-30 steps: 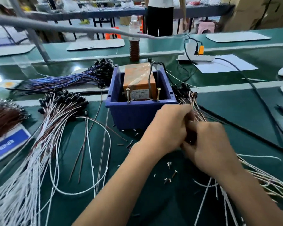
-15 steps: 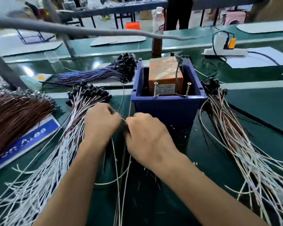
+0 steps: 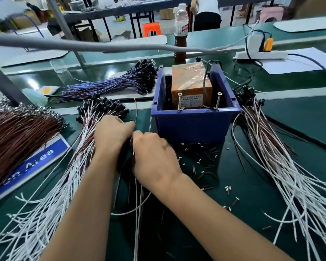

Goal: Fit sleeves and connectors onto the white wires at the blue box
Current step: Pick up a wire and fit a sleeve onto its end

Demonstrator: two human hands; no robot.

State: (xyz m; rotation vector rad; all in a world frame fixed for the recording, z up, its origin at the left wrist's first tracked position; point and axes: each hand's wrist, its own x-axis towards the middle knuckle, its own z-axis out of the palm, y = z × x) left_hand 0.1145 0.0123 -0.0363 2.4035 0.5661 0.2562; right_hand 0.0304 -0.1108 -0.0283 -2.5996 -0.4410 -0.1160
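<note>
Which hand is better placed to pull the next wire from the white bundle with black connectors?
Left, probably. The left hand already rests on the white wire bundle. The right hand sits beside the blue box, fingers curled on thin wires.

Blue box [image 3: 192,125] — white wires [image 3: 45,204], orange block [image 3: 190,80], green table [image 3: 252,185]

a drink bottle [image 3: 180,31] stands beyond a white power strip [image 3: 260,54], an orange stool [image 3: 151,29] farther back.
</note>
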